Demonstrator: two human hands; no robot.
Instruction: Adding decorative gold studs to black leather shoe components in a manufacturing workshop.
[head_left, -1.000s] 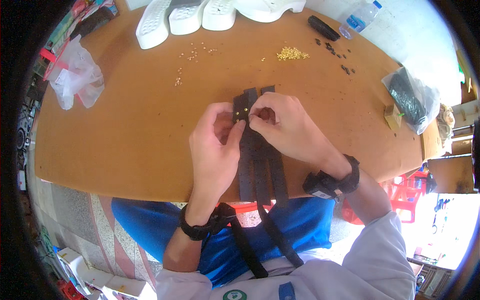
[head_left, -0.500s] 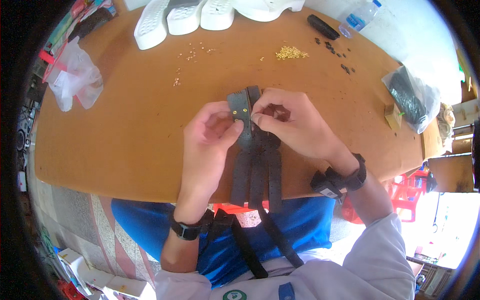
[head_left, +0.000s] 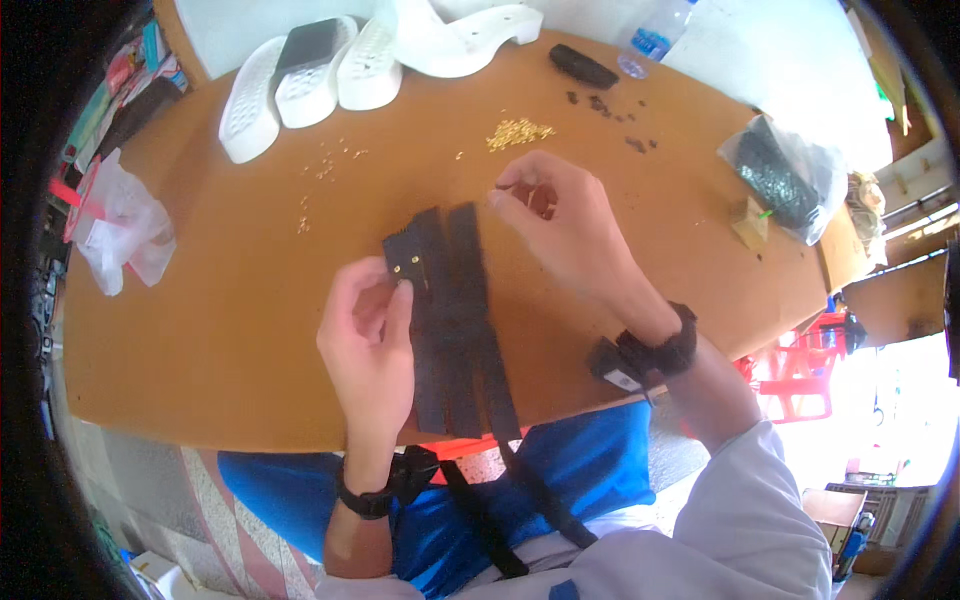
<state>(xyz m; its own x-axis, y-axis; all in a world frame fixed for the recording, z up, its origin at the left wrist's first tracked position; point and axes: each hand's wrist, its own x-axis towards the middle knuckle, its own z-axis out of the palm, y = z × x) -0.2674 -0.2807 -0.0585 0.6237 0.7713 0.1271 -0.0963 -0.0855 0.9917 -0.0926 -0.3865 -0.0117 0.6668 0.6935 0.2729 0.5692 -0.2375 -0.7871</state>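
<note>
Black slotted strap piece w/ 2 gold studs pinched in L hand grip over desk; R hand grip curled nr loose studs, can't tell if holding anything.

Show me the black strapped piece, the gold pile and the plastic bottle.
Black strapped piece (head_left: 452, 312), head view: middle of its body.
Gold pile (head_left: 518, 134), head view: its middle.
Plastic bottle (head_left: 651, 43), head view: its blue label.

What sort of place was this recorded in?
Probably a small footwear workshop: white shoe soles sit along the far side of the table, a pile of small gold-coloured pieces lies nearer, and the left hand holds black strips.
</note>
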